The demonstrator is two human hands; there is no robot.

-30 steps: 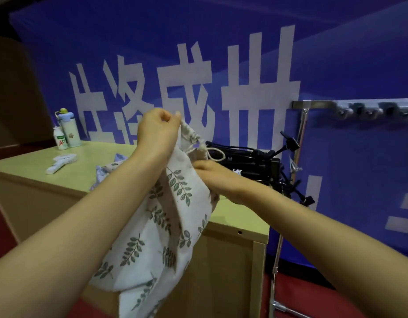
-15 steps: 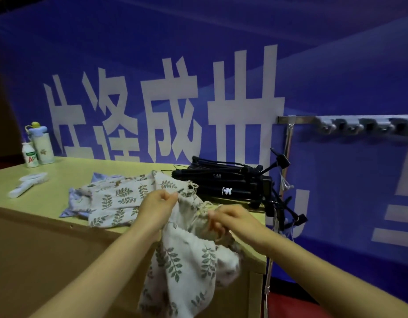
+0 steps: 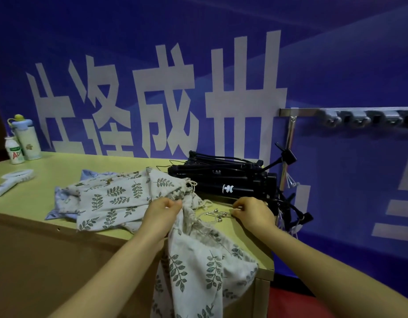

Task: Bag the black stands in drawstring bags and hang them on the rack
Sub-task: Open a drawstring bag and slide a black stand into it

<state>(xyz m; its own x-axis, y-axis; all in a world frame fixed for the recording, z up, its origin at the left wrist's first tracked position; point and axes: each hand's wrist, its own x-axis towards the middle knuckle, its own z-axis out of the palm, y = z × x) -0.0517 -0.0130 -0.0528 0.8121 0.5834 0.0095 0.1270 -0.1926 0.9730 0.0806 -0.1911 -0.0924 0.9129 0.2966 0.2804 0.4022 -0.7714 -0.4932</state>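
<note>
With left hand (image 3: 163, 211) pinching the mouth of the drawstring bag (image 3: 198, 267), pull it wide for the black stands (image 3: 226, 182). Can't tell if curled right hand (image 3: 256, 213) grips the wire rings (image 3: 218, 215).

A tall bottle (image 3: 26, 138) and small bottle (image 3: 14, 150) stand at the counter's (image 3: 49, 177) far-left corner. A white tool (image 3: 13, 182) lies nearby.

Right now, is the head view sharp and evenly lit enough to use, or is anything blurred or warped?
Head view, overall: dim, bluish light with no glare. Head view, centre: the stands and the bag in the left hand are sharp enough. Head view, right edge: the hooks on the rack are smeared. Head view, edges: wide-angle distortion makes the rack's post lean.
</note>
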